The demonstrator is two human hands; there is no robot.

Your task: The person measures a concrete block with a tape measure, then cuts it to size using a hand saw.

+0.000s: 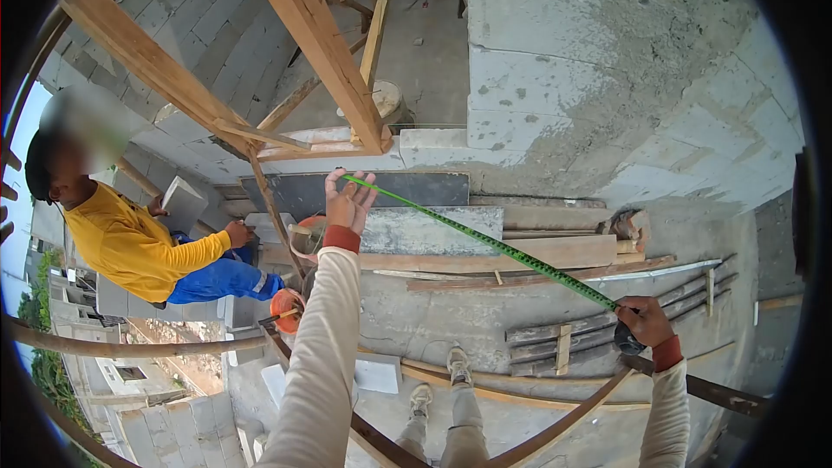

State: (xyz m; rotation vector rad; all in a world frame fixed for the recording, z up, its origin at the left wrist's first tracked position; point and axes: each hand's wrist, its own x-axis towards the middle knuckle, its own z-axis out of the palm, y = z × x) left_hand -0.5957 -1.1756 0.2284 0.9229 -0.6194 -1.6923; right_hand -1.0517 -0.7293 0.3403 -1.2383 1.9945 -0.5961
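A bright green measuring tape is stretched between my two hands, slanting down from left to right. My left hand pinches its free end near the bottom corner of the wooden frame. At the right, my right hand is closed around the dark tape case, where the blade comes out. Below the tape lie a grey-white board and several planks on the concrete floor.
A co-worker in a yellow shirt holds a light block at the left. Orange buckets stand beside them. Dark poles lie at the right. A block wall rises ahead. Wooden props cross near my feet.
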